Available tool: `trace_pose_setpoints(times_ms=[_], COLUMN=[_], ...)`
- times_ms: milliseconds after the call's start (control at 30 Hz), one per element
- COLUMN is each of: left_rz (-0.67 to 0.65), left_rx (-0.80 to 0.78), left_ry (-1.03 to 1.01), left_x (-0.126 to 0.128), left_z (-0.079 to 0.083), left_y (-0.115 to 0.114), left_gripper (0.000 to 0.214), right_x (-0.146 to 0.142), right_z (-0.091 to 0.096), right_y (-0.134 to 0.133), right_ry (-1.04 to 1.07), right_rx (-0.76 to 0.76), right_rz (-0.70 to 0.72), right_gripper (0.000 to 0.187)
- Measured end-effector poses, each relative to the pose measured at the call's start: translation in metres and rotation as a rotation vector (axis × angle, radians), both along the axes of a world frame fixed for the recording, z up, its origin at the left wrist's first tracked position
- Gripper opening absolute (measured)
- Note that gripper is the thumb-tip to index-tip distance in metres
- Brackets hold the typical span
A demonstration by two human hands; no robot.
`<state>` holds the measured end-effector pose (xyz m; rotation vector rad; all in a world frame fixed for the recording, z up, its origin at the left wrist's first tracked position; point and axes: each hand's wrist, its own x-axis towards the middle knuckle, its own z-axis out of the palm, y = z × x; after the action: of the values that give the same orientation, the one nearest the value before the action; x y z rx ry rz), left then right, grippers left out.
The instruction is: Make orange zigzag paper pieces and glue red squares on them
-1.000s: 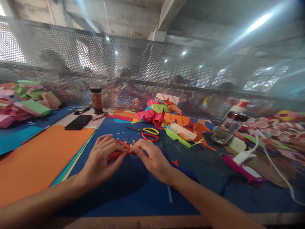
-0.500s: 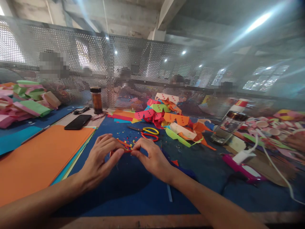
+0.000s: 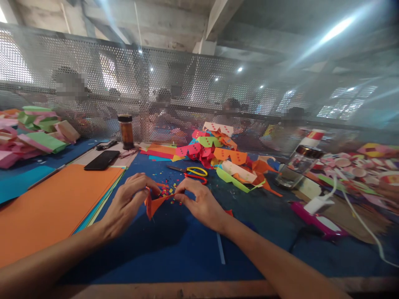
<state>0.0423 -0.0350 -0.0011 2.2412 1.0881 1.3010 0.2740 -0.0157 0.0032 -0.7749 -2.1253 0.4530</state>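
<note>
A small folded orange paper piece (image 3: 154, 204) hangs between both hands just above the blue table mat (image 3: 174, 249). My left hand (image 3: 126, 203) pinches its left end with curled fingers. My right hand (image 3: 199, 203) pinches its right tip between thumb and forefinger. Tiny coloured paper scraps (image 3: 166, 189) lie on the mat right behind the hands. Scissors with yellow and red handles (image 3: 191, 173) rest a little farther back.
A stack of orange sheets (image 3: 52, 203) lies left, with a black phone (image 3: 102, 159) and a dark jar (image 3: 126, 131) beyond. A pile of cut coloured paper (image 3: 224, 155) sits centre back. A glass jar (image 3: 294, 166), white cable (image 3: 352, 203) and pink tool (image 3: 318, 220) are right. People sit behind the mesh screen (image 3: 187, 99).
The orange paper has opened out from a tight fold into a hanging triangular flap. My hands have drawn slightly apart and my left fingers have curled further.
</note>
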Motion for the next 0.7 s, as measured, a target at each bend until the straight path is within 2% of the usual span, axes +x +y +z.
trace_pose_setpoints(times_ms=[233,467,700], left_rz=[-0.032,-0.022,-0.007], left_rx=[-0.064,-0.104,-0.072], left_ry=[-0.027,-0.015,0.013], left_x=[-0.0010,0.0019,0.0031], left_z=[-0.0005,0.0044,0.0079], left_y=[0.0065,0.0033,0.0015], left_gripper=[0.027,0.023,0.022], right_x=[0.0019,0.0030,0.0034], right_z=[0.0022,0.0033,-0.0012], right_y=[0.0017,0.0031,0.0060], right_ry=[0.009,0.012,0.014], right_rx=[-0.039,-0.063,0.037], right_rz=[-0.010,-0.034,-0.068], right_gripper=[0.020,0.010,0.013])
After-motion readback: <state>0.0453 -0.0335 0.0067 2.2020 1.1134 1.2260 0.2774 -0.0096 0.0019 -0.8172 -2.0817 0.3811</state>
